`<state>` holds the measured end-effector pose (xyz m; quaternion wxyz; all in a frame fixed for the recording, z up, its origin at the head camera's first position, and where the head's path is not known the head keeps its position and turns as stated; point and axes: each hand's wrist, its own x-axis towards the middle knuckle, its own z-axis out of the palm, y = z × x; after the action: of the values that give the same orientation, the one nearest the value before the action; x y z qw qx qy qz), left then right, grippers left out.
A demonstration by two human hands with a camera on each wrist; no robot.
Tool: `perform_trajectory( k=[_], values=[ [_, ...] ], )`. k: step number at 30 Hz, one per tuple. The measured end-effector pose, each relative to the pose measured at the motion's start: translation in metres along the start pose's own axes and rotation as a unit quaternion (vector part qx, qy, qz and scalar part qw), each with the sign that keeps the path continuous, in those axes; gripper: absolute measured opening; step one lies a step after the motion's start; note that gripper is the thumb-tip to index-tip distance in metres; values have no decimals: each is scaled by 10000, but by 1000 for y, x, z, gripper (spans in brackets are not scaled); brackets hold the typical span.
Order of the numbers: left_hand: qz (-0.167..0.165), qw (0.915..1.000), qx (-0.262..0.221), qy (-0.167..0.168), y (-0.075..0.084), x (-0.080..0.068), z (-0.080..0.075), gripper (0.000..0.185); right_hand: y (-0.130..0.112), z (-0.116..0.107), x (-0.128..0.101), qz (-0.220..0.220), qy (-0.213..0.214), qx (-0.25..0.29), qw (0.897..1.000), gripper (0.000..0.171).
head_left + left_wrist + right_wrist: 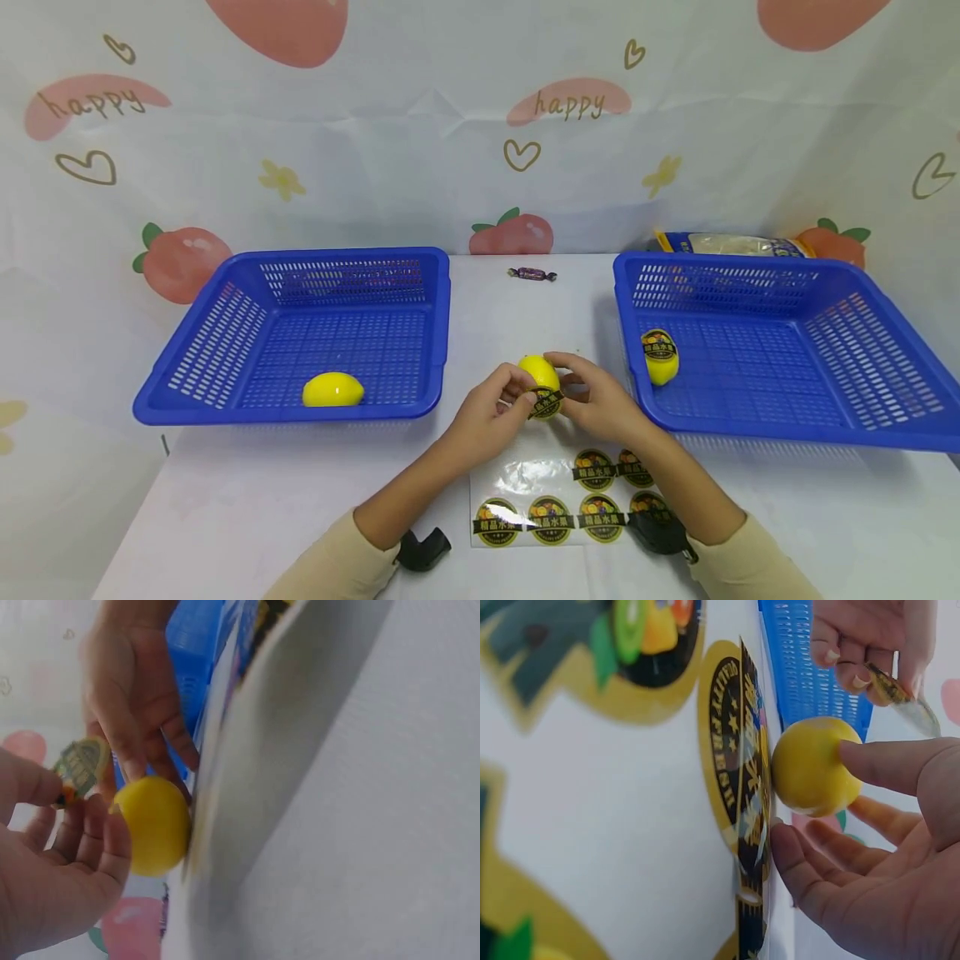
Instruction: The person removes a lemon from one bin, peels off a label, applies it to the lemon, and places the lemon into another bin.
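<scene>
Between the two hands a yellow lemon (538, 370) rests on the white table. My left hand (489, 418) pinches a round black-and-gold fruit sticker (547, 404) between thumb and fingertips. In the left wrist view, that sticker (81, 766) is held off the lemon (154, 826), beside it. My right hand (602, 406) holds the lemon from the right; in the right wrist view its thumb (889, 765) lies against the peel and the fingers curve around the far side. Just below the hands lies a clear sheet of stickers (525, 479), partly covered by the right forearm.
At the left, a blue basket (438, 333) holds one plain lemon (333, 390). The blue basket (637, 392) at the right contains a lemon (662, 367) bearing a sticker. A wrapped candy (532, 273) lies at the back, and a plastic packet (735, 244) sits behind the right basket.
</scene>
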<state>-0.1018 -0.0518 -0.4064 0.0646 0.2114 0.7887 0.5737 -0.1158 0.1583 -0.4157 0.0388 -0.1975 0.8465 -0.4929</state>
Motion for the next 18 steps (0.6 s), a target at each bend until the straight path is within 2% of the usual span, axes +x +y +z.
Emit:
perform_trajectory(
  k=[4, 9, 14, 18],
  values=[
    [-97, 9977, -620, 251, -6, 7, -1, 9, 0, 0, 1, 37, -42, 121, 9999, 56],
    [-271, 9921, -1157, 414, -10, 16, -6, 12, -1, 0, 1, 71, -99, 142, 9998, 57],
    [-394, 9910, -1168, 516, -13, 21, -10, 17, -1, 0, 1, 30, -128, 112, 9999, 57],
    [-320, 9933, -966, 548, -14, 26, -11, 20, -1, 0, 1, 24, -132, 86, 9999, 57]
  ],
)
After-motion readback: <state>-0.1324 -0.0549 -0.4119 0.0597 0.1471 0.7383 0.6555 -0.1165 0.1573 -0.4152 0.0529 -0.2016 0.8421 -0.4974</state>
